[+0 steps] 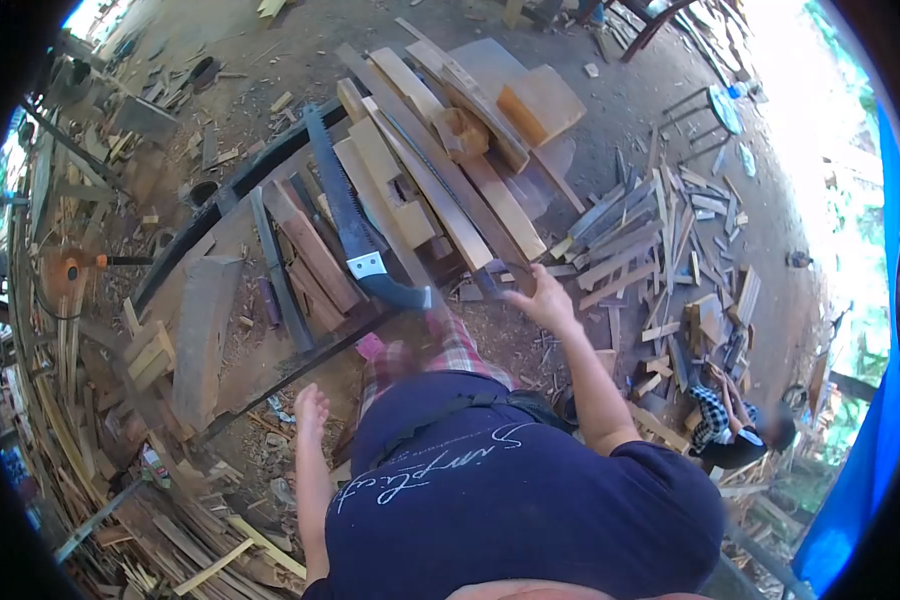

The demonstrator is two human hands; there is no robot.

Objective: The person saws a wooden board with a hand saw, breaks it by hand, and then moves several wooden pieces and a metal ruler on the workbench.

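Note:
My right hand [544,302] is at the near end of the stacked lumber, with its fingers curled and thumb stretched toward a small dark object [489,284]. What it grips is too blurred to make out. Low beside my left hip hangs my left hand [311,408], loosely curled, with nothing visible in it. A handsaw [339,185] lies on the bench, its toothed blade pointing away and its dark handle [395,292] toward me. Right of it, long wooden boards [428,185] lie side by side. A brown block with a rounded hollow [462,133] rests among them.
A dark bench edge [270,378] runs diagonally before me. Lumber offcuts [620,245] litter the ground at right, and long strips [185,535] pile up at left. A stool [718,112] stands at far right. Another person [732,425] is low at the right.

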